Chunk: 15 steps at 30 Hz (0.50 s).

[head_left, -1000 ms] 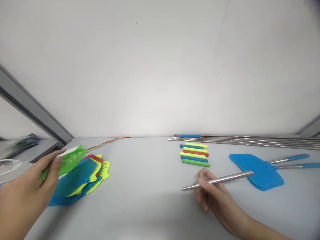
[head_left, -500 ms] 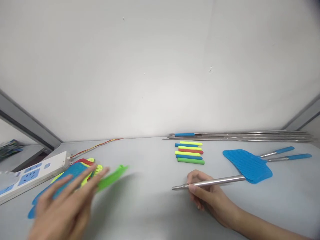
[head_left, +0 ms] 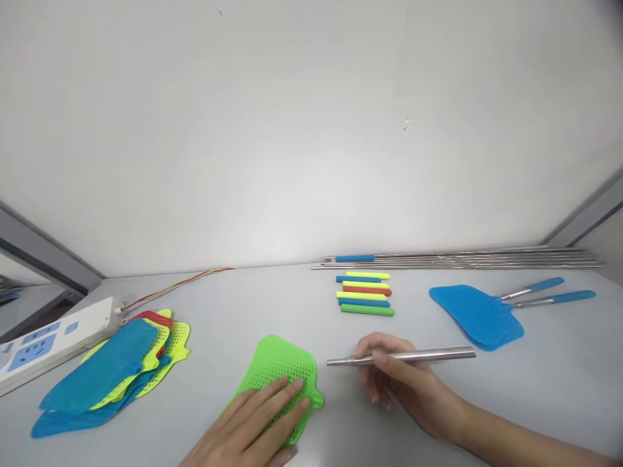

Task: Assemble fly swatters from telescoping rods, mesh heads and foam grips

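Observation:
A green perforated fly swatter head [head_left: 287, 357] lies on the table at the lower middle, its short socket pointing right. Across it rests my left hand [head_left: 257, 421], fingers stretched flat and covering its lower part. My right hand [head_left: 399, 370] pinches a metal telescopic rod [head_left: 438, 355] between thumb and fingers. The rod lies roughly level, its thin stepped end toward the green head, with a gap between them. Behind the right hand are two blue fly swatters [head_left: 477, 316], stacked, with metal shafts and blue grips [head_left: 574, 296].
At the left, overlapping blue, yellow and red swatter heads [head_left: 102, 370] lie beside a white power strip [head_left: 92, 321] with a coloured cable [head_left: 180, 282]. Several coloured grip sleeves [head_left: 365, 302] sit mid-table. Thin metal rods [head_left: 462, 261] run along the wall [head_left: 292, 130].
My left hand has moved right from the pile, bringing the green swatter head to the middle and laying it flat. The right hand still holds the rod, nearly unmoved.

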Available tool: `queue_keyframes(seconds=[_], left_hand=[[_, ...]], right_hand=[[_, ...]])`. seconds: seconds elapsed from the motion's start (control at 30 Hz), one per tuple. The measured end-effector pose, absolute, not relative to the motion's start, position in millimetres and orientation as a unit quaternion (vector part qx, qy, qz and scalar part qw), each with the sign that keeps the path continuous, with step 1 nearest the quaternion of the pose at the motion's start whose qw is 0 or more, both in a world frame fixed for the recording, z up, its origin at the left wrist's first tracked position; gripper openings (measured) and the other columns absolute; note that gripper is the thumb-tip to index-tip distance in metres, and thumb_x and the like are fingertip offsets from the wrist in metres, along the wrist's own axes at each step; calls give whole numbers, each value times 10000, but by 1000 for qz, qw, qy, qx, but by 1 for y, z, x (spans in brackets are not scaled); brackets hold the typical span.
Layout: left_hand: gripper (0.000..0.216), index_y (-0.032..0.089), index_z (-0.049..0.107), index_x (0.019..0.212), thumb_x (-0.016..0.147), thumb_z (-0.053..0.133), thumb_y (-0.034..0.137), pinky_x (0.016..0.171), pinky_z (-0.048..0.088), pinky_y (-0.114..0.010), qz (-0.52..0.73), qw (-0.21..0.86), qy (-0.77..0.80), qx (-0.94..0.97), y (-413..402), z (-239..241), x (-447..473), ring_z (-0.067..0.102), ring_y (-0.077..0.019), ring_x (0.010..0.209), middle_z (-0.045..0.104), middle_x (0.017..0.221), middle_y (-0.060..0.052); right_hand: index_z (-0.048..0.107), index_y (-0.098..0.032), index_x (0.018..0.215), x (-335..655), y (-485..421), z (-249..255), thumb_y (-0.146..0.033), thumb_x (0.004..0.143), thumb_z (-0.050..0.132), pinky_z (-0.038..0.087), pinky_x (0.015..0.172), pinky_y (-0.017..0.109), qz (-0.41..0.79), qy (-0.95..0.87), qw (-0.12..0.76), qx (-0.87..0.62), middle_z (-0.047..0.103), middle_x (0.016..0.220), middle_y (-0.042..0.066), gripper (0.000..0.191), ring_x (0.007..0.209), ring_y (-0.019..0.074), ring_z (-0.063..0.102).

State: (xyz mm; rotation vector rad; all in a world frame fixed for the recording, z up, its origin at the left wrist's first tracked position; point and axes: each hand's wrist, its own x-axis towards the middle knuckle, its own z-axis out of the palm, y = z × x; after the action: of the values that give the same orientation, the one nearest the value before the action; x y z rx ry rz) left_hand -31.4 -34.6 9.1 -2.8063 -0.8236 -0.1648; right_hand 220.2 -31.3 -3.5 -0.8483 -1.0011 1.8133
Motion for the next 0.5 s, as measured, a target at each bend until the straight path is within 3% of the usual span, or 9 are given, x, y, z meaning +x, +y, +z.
queue_keyframes(seconds=[0.2, 0.37, 0.5], left_hand=[[694, 279, 182, 1289, 695, 480, 477, 808, 447, -384, -60, 64, -401, -912, -34, 11, -36, 361, -270, 1147, 321, 1303, -54], [685, 274, 176, 1291, 706, 477, 467, 808, 443, -356, -62, 50, -411, -908, -32, 3, -40, 379, -250, 1138, 330, 1303, -46], [676, 256, 189, 1292, 716, 451, 495, 828, 426, -343, -43, 87, -388, -916, -29, -1, -44, 402, -236, 1122, 368, 1281, -48]], right_hand=[[602, -118, 840, 220, -31, -4, -375, 784, 434, 306, 449, 211, 722, -422, 427, -344, 564, 710, 79, 312, 581, 127, 493], [588, -114, 788, 217, -30, -4, -393, 800, 401, 298, 417, 192, 709, -442, 404, -373, 552, 658, 58, 336, 512, 99, 472], [504, -144, 776, 215, -29, -7, -362, 802, 418, 300, 399, 180, 707, -423, 417, -383, 539, 629, 23, 236, 456, 78, 450]])
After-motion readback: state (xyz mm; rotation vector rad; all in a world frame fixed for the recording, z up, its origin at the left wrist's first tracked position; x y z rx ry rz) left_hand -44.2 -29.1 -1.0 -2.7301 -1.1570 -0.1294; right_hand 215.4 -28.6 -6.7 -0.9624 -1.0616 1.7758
